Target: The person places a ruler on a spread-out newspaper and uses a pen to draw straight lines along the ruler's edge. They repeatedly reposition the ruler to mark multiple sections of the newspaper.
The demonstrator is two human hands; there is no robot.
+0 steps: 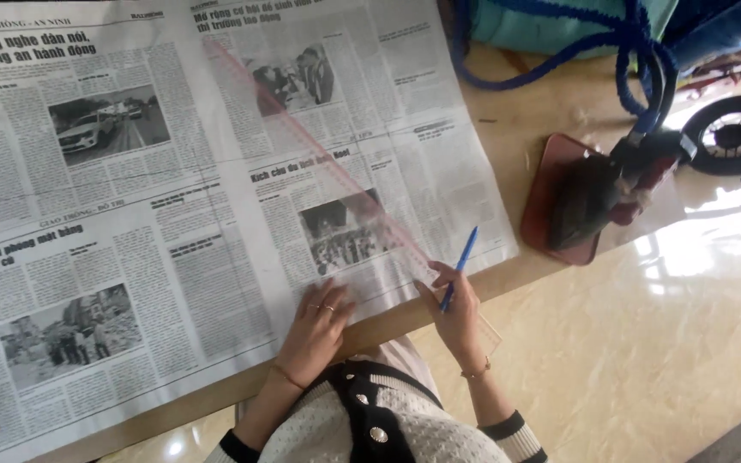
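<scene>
1. My left hand [317, 319] lies flat and open on the newspaper [173, 197], fingers spread, pressing down the near end of the ruler [328, 167].
2. My right hand [454, 310] is closed around a blue pen [460, 264], tip down at the ruler's near end, just right of the left hand.
3. The ruler is clear and pinkish, and runs diagonally away from both hands, up and to the left across the paper.
4. To do this well, I judge the left hand should keep firm, even weight on the ruler so it does not pivot, and the pen should ride tight against its edge.
5. The far end of the ruler is well beyond my left hand and unheld; it could swing, I think.
6. The paper overhangs the table [508, 129] edge below my hands, so the support there looks poor.
7. Well to the right of the pen hand sits an iron [589, 199] on a red tray [544, 190], with a blue cord [636, 60] beyond it; neither is in the way.
</scene>
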